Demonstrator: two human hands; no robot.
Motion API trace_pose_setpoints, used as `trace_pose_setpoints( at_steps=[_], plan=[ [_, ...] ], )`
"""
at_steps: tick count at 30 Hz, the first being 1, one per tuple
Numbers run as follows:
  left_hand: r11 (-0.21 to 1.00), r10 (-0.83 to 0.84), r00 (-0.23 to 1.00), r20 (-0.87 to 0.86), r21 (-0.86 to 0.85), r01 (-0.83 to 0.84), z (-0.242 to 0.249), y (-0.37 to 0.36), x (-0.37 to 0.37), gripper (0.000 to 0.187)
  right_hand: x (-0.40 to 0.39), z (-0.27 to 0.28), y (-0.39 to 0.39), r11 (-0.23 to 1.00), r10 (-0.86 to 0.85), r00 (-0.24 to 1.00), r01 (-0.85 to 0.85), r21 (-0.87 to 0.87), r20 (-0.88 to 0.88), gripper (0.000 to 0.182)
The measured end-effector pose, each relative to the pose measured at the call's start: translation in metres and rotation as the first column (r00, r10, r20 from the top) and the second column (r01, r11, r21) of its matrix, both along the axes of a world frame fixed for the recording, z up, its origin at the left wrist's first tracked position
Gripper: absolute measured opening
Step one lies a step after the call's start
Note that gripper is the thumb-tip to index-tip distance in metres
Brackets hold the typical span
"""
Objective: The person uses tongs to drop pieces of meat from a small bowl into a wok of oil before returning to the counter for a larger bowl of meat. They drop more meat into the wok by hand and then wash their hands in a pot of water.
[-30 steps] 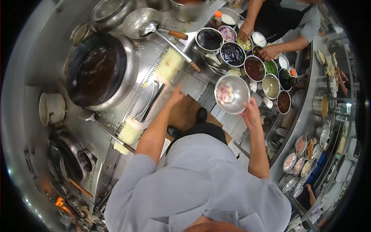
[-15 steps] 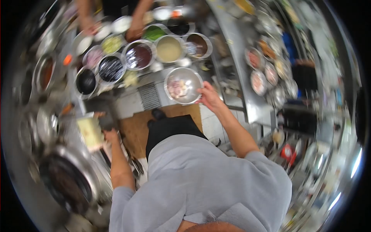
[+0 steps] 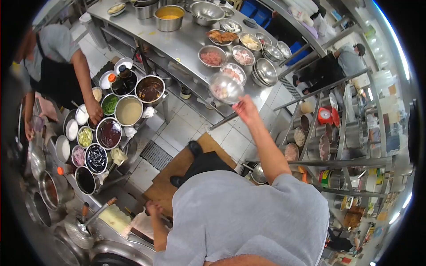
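Note:
My right hand grips the rim of a steel mixing bowl, which is tilted and blurred, with a few pale pink pieces in it. The bowl hangs by the corner of a steel table, overlapping in view a bowl of pale raw meat. Down at my left side, my left hand hangs with its fingers loosely bent and apart, and nothing shows in it. A pale yellow cutting board and a cloth lie beside that hand on the steel counter.
Several sauce and seasoning pots, one with dark red sauce, stand at the left. A co-worker reaches over them. Stacked empty bowls sit at the table's corner. A rack with a red scale is at the right; a ladle lies lower left.
My view and body have turned right, toward the steel table. The bowl in my right hand has moved from beside the sauce pots to the table's corner. My left hand has moved away from the cutting board.

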State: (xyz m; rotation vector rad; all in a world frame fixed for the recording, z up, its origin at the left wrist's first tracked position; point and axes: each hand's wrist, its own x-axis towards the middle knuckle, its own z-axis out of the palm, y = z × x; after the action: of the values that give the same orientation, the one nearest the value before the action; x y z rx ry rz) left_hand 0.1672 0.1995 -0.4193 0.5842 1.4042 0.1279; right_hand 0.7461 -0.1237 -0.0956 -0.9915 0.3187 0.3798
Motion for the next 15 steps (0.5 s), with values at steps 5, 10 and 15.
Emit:
trace_pose_setpoints(
  at_steps=[5, 10, 15],
  plan=[
    [0.923, -0.378, 0.925, 0.028, -0.073, 0.379, 0.015, -0.064, 0.046, 0.032, 0.081, 0.011, -0.059, 0.986, -0.164, 0.977, 0.156, 0.066, 0.137, 0.017],
    [0.858, -0.51, 0.859, -0.053, 0.036, 0.512, 0.031, -0.068, 0.109, 0.028, 0.176, 0.011, -0.099, 0.972, -0.232, 0.961, 0.222, 0.081, 0.151, 0.015],
    [0.784, -0.569, 0.813, -0.122, 0.218, 0.581, 0.044, -0.046, 0.199, 0.025, 0.331, 0.004, -0.119, 0.978, -0.205, 0.956, 0.191, 0.086, 0.208, 0.013]
  ],
)
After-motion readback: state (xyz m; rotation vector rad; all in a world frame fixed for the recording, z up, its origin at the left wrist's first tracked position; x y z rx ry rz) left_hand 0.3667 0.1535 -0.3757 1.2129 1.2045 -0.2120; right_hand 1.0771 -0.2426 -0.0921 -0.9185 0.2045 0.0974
